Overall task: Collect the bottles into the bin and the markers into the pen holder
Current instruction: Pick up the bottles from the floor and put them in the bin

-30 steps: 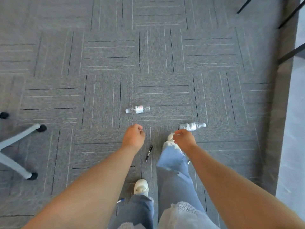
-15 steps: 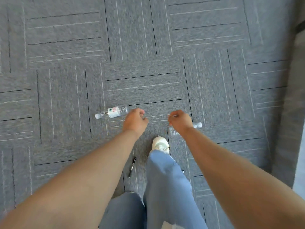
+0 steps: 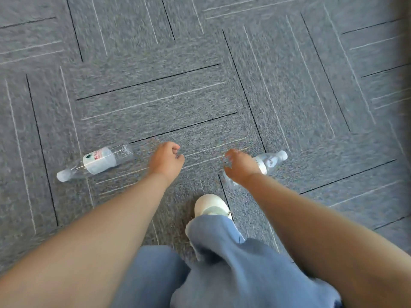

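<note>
Two clear plastic bottles lie on their sides on the grey carpet. The left bottle (image 3: pixel 97 162) has a white label and its cap points down-left. It lies apart from my left hand (image 3: pixel 165 161), which hovers to its right with fingers curled in and nothing in them. The right bottle (image 3: pixel 272 161) has its cap pointing right, and its middle is hidden under my right hand (image 3: pixel 239 167). That hand is over it with fingers spread in a claw; the blur hides whether it touches. No marker, bin or pen holder is in view.
My white shoe (image 3: pixel 211 205) and blue trouser leg (image 3: pixel 222 252) stand just below the hands. Grey carpet tiles (image 3: pixel 155 96) with line patterns fill the view. A darker strip (image 3: pixel 405 63) runs along the right edge.
The view has dropped closer to the floor and both hands have reached forward. My right hand now covers the right bottle. The black marker and the chair base have left the view.
</note>
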